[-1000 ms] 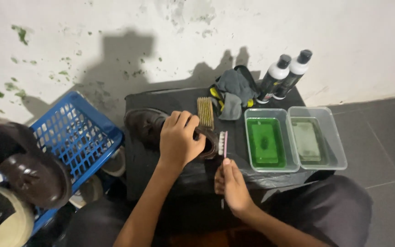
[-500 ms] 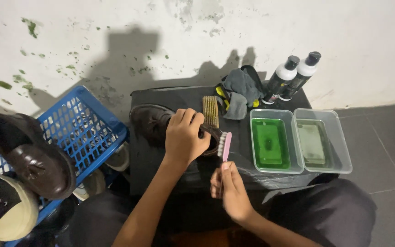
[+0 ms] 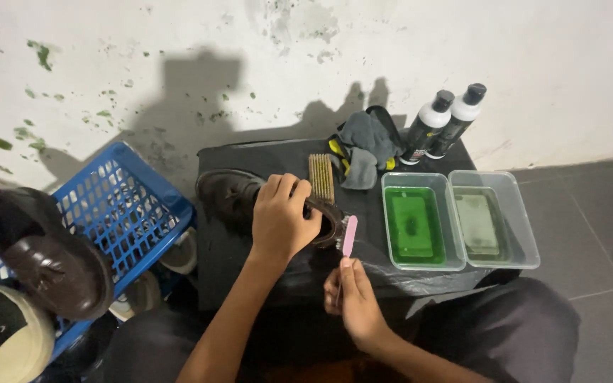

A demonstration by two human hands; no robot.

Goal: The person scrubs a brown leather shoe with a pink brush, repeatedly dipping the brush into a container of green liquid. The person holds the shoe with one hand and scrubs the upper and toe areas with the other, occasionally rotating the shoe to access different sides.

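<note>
Shoe [image 3: 232, 195] under left hand [image 3: 282, 216].

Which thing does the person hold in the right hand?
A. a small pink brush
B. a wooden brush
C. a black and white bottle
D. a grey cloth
A: the right hand grips a small pink brush by its handle, its head pointing at the dark brown shoe that the left hand presses down on the black table.
</note>
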